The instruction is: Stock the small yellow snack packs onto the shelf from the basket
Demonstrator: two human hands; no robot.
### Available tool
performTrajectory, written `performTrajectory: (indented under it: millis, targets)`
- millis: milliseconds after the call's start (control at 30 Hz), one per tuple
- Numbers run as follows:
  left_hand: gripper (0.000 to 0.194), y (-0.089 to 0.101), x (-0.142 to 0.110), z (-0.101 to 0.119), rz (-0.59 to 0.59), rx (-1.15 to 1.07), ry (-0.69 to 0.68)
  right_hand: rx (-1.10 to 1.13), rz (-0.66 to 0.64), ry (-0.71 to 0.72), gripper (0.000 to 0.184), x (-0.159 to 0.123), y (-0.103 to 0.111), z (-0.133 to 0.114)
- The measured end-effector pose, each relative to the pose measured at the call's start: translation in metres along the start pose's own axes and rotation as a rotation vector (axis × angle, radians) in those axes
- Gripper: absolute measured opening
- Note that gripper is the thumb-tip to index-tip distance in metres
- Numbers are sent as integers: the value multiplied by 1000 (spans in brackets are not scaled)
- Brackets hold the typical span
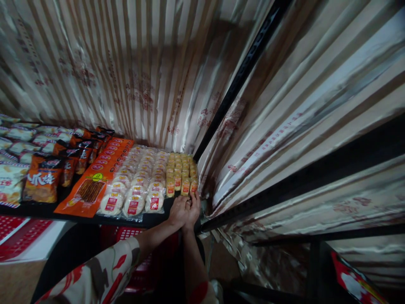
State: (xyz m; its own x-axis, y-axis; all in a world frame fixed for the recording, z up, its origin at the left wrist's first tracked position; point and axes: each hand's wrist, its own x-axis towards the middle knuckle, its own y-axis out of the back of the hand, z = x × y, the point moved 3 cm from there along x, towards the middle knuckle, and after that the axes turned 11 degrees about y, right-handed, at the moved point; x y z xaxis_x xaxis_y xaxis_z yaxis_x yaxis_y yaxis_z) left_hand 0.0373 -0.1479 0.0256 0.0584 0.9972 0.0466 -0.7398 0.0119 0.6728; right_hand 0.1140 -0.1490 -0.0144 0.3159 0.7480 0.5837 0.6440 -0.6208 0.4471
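My left hand (179, 212) and my right hand (193, 213) are close together at the shelf's front right corner, just in front of small yellow snack packs (178, 175) standing in tight rows. The fingers of my left hand curl towards the right hand; what they hold, if anything, is hidden. My right hand's fingertips are on the front yellow pack in the rightmost row. Left of the yellow packs lie rows of clear-wrapped round white crackers (134, 205) with red and yellow labels.
A long orange snack packet sheet (91, 192) lies left of the crackers. Further left are orange-and-black bags (42, 179) and white bags (11, 181). A black post (234, 84) and pleated curtains (152, 63) bound the shelf. Red baskets (129, 233) show below.
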Motion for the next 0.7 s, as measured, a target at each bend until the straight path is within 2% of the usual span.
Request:
performTrajectory:
  millis: [133, 333, 600, 700]
  targets:
    - [41, 4, -8, 1, -23, -21, -23, 31, -31, 1, 39, -6, 3, -5]
    - [42, 10, -25, -5, -92, -63, 47, 69, -51, -40, 39, -24, 10, -18]
    - [46, 16, -70, 16, -30, -99, 52, 142, -100, -25, 33, -60, 23, -47]
    - [47, 28, -87, 5, -26, -97, 56, 159, -93, -20, 30, -78, 25, -57]
